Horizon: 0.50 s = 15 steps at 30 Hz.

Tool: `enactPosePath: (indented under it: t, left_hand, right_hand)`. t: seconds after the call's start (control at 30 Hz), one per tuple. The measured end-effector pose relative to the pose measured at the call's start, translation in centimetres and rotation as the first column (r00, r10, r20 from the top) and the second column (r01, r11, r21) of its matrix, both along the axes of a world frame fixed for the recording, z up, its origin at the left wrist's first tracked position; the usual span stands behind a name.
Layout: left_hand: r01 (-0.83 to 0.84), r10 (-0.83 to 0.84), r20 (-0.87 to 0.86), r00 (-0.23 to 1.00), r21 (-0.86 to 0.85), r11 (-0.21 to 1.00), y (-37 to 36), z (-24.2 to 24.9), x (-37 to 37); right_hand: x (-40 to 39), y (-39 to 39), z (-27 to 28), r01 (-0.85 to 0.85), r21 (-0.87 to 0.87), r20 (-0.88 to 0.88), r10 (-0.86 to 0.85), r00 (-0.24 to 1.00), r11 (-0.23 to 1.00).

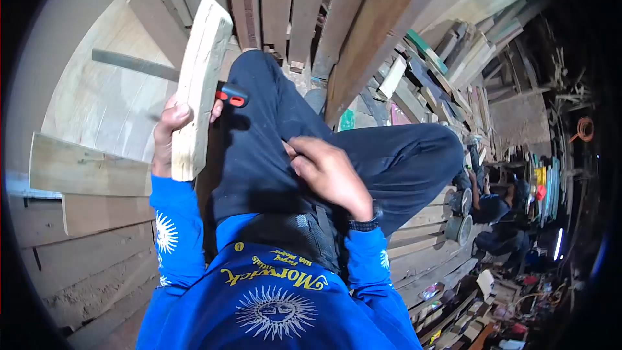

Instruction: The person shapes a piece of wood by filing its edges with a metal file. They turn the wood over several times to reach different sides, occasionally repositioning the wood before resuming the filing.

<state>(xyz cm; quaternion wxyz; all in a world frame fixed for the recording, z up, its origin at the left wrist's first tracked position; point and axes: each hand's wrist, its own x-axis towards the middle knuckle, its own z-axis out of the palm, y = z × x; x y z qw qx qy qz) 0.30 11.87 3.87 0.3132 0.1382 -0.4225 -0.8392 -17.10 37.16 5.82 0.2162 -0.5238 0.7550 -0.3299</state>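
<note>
A pale, rough-edged piece of wood (204, 81) is upright in my left hand (170, 131), the thumb on one face and fingertips showing at the far edge. Behind the wood runs a tool with a long, flat grey blade (133, 65) and a black-and-red handle (233, 94), which sticks out just above my fingertips. My right hand (327, 172), with a dark band on the wrist, rests over my lap against the dark trousers (402, 155). Its fingers are curled in together, and what they may hold is hidden.
Long planks (304, 13) stand ahead of my knees. Light boards (91, 165) lie at my left. To the right are stacked offcuts (414, 84), a bucket (459, 229) and a person (492, 206) in dark clothes. Scattered clutter (512, 311) covers the lower right.
</note>
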Motion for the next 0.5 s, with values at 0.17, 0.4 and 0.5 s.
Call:
enactPosePath:
  t: [0.17,0.4,0.5]
  left_hand:
    - [-0.079,0.080,-0.058,0.995,0.021,0.997,0.5,1.2,0.1]
    - [-0.108,0.109,-0.116,0.987,0.020,0.994,-0.2,1.7,0.8]
    - [-0.089,0.093,-0.087,0.992,0.041,0.995,0.2,1.0,1.6]
  right_hand:
    - [-4.1,-3.2,2.0,0.416,-0.481,-0.258,-0.578,0.774,0.772]
    - [9.2,-6.3,-10.9,-0.459,0.244,-0.469,0.518,0.715,0.854]
    - [8.7,-7.0,-9.5,-0.864,0.138,0.276,0.820,0.502,0.483]
